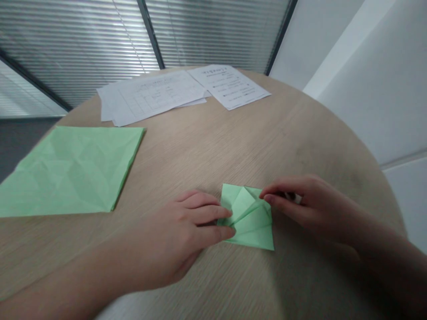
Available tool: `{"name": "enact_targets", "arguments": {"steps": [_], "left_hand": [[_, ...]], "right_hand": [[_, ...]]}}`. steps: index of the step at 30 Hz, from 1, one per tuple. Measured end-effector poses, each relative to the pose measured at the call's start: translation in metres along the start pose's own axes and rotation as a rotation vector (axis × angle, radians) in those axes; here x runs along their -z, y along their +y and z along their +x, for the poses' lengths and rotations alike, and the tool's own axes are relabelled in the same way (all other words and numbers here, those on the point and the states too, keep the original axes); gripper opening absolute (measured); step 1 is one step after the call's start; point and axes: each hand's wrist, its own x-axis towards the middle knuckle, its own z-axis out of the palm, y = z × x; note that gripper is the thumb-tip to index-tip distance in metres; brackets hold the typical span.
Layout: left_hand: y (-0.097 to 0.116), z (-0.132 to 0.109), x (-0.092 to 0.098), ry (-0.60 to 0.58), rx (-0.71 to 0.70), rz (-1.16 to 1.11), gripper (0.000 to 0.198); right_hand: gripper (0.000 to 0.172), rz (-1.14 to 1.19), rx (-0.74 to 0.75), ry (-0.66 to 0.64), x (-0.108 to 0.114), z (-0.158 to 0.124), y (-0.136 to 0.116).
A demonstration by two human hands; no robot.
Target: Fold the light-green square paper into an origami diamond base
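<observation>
A small folded piece of green paper [255, 220] lies on the table in front of me, with creases and a raised flap on top. My left hand [190, 226] rests on its left side, fingertips pressing on the paper with the fingers a little apart. At the paper's upper right, my right hand [300, 200] has thumb and index finger pinched together at the edge of the folds. Whether a bit of the flap is between those fingertips is too small to tell.
On the left of the round wooden table [187, 155] lies a stack of larger, creased green sheets [76, 169]. White sheets [150, 95] and a printed page [230, 86] lie at the far edge. Window blinds and a white wall stand beyond.
</observation>
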Motion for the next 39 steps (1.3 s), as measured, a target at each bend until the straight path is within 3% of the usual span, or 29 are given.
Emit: {"name": "enact_targets", "arguments": {"steps": [7, 16, 19, 25, 33, 39], "left_hand": [[0.015, 0.001, -0.008, 0.043, 0.055, 0.121, 0.037], [0.018, 0.003, -0.012, 0.079, 0.073, 0.120, 0.027], [0.014, 0.004, -0.014, 0.043, 0.054, 0.084, 0.025], [0.020, 0.005, -0.010, -0.016, 0.079, 0.069, 0.032], [0.036, 0.004, -0.005, -0.086, 0.136, 0.030, 0.044], [0.034, 0.003, -0.004, -0.092, 0.104, 0.005, 0.049]], "right_hand": [[0.019, 0.099, -0.007, -0.132, 0.006, 0.000, 0.002], [0.017, -0.024, 0.105, -0.121, -0.007, 0.003, -0.002], [0.014, -0.057, 0.101, -0.102, -0.013, 0.002, -0.002], [0.009, -0.039, 0.077, -0.020, -0.023, 0.000, -0.004], [0.016, -0.055, 0.137, -0.004, -0.031, -0.002, -0.014], [0.006, -0.020, 0.054, 0.036, -0.034, -0.004, -0.011]]}}
